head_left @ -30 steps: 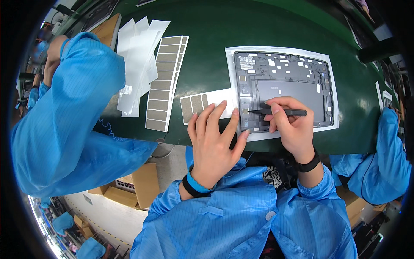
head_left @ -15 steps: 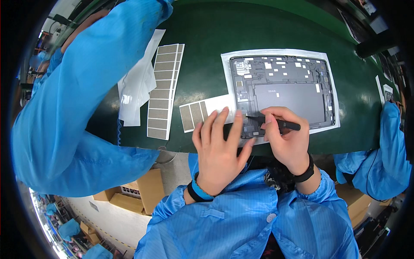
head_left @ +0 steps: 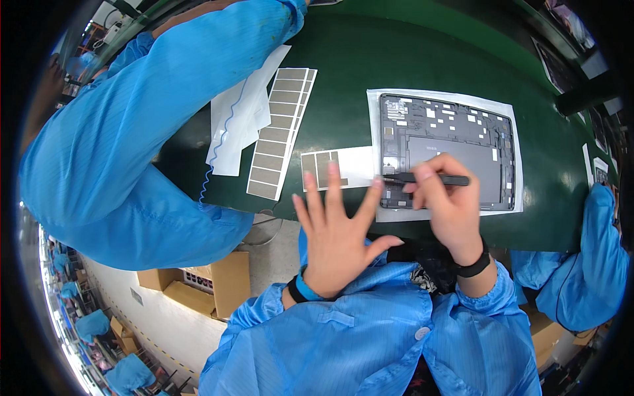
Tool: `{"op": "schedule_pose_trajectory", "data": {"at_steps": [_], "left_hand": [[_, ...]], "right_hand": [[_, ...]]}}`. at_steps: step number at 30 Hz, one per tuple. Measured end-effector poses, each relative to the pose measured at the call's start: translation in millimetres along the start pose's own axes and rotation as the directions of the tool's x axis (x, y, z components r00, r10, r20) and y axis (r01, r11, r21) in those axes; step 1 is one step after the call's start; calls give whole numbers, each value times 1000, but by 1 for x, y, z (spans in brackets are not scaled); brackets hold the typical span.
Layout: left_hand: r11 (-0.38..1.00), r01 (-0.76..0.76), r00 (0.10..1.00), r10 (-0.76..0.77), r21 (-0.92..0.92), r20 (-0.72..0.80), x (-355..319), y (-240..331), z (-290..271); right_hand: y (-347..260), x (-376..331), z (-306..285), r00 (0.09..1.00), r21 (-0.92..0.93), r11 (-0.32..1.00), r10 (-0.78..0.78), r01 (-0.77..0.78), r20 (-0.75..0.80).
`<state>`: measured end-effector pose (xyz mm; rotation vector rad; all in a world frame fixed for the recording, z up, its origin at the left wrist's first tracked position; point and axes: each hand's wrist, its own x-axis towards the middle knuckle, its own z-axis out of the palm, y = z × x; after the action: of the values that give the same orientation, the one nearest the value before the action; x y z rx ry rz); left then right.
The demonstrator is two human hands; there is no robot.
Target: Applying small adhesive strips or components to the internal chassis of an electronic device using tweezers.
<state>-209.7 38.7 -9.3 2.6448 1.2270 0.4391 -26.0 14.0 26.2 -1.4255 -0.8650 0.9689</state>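
My right hand (head_left: 448,210) covers the lower middle of the opened tablet (head_left: 446,150), so I cannot see what lies under my palm there. That hand is closed around a thin black tool (head_left: 429,179), pinched between thumb and fingers, and the tool's tip points left at the tablet's lower left edge. My left hand (head_left: 337,232) is spread wide and holds nothing. Its fingertips reach over the small white backing sheet (head_left: 356,166) and hide its lower edge. Whether they press on it or hover just above, I cannot tell.

The tablet lies face down with its back cover off on one white sheet of paper (head_left: 515,158), on the green table (head_left: 409,59).

I count two grey stickers (head_left: 320,168) left on the small backing sheet. Left of it lies one long strip of grey stickers (head_left: 281,132); about nine show, in a single column. Loose white liners (head_left: 241,115) lie beyond it, partly tucked under a co-worker's blue sleeve (head_left: 152,125), so their number is unclear. A second blue sleeve (head_left: 594,257) is cut off at the right rim.
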Motion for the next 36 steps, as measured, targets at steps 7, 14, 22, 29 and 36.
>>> {"op": "schedule_pose_trajectory", "data": {"at_steps": [7, 14, 22, 29, 36], "left_hand": [[997, 65, 989, -69, 35, 133, -7, -13, -1], [997, 67, 991, -70, 29, 111, -6, -8, 1], [998, 58, 995, -55, 30, -88, 6, 16, -3], [853, -380, 923, 378, -359, -79, 72, 141, 20], [889, -362, 927, 376, -281, -2, 88, 177, 59]], "right_hand": [[9, 15, 33, 992, -142, 990, 26, -8, 123], [23, 10, 38, 995, -113, 991, -69, 77, 79], [-9, 12, -121, 954, -86, 980, -193, 177, -230], [-11, -18, -225, 967, -275, 961, -77, 7, -245], [-8, -9, -229, 993, -247, 969, -16, -12, -114]]}}
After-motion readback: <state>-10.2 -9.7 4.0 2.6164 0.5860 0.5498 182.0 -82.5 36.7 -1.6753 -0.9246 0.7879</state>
